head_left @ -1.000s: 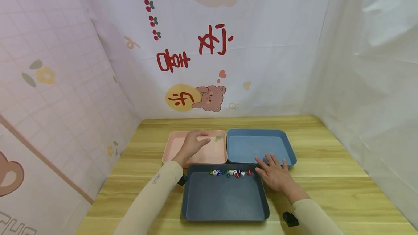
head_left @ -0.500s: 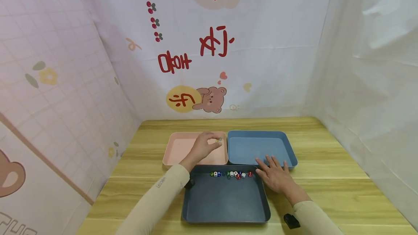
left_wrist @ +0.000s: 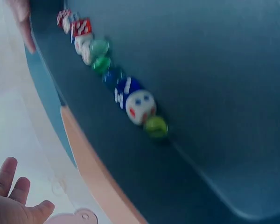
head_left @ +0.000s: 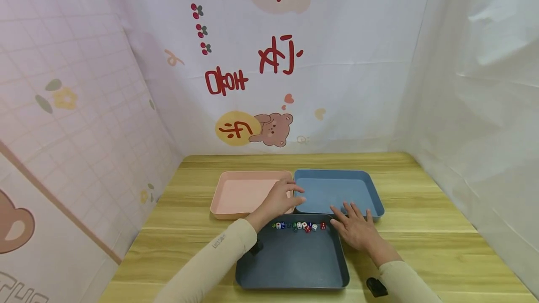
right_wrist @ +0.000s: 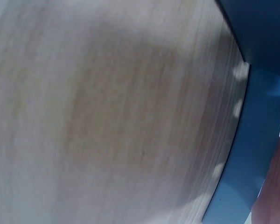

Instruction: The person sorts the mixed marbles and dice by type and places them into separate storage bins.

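Note:
My left hand (head_left: 278, 200) hovers over the right end of the pink tray (head_left: 236, 191), its fingertips reaching across the rim towards the blue tray (head_left: 328, 186). Its thumb and fingers are apart, and the left wrist view shows nothing between them. Several dice and glass marbles lie in a row along the far wall of the dark grey tray (head_left: 294, 261), among them a red die (left_wrist: 81, 28), a white die (left_wrist: 141, 107) and a yellow-green marble (left_wrist: 156, 127). With fingers spread, my right hand (head_left: 355, 229) rests at the blue tray's near rim, beside the dark tray's corner.
All three trays stand together on a wood-grain table (head_left: 421, 209). A printed cloth (head_left: 349, 83) hangs behind, with more white cloth at both sides. A black wrist device (head_left: 376, 287) sits below the right sleeve.
My left hand has moved right across the pink tray to the blue tray's edge. The green and yellow marbles seen earlier in the pink tray are now out of sight. My right hand stays put.

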Action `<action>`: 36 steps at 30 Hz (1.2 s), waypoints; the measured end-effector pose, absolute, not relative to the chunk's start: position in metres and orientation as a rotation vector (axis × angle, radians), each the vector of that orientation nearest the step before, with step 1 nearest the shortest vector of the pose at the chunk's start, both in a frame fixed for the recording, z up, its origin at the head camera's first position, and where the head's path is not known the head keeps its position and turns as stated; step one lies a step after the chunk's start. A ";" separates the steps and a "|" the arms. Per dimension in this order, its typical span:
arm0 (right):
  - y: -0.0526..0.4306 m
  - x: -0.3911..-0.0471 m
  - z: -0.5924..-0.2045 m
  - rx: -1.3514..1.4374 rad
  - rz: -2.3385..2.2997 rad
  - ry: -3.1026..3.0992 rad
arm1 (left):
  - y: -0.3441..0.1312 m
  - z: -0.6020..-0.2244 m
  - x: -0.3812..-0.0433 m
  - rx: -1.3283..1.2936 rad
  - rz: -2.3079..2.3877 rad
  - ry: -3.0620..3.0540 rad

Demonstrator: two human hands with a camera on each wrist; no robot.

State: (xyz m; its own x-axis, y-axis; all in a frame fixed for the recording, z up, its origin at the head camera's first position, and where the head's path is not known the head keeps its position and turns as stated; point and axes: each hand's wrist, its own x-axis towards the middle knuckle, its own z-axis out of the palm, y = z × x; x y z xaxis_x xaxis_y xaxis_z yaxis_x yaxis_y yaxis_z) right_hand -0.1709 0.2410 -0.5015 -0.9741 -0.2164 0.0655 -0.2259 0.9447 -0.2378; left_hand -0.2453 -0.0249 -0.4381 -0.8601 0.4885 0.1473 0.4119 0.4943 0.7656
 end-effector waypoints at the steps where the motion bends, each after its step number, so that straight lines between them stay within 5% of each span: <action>1: 0.241 -0.171 -0.502 0.345 0.376 -3.062 | -0.023 -0.439 -0.243 0.800 1.287 2.644; 36: 0.240 -0.170 -0.500 0.346 0.388 -3.068 | -0.001 -0.488 -0.221 1.155 0.543 2.918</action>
State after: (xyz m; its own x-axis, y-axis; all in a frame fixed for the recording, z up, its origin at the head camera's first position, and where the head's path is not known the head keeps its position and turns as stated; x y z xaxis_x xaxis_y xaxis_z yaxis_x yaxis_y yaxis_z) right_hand -0.1704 0.2400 -0.4999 -0.9748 -0.2157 0.0573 -0.2231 0.9442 -0.2424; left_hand -0.2206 -0.0008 -0.4885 -0.7363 0.6568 0.1628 0.6714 0.6791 0.2967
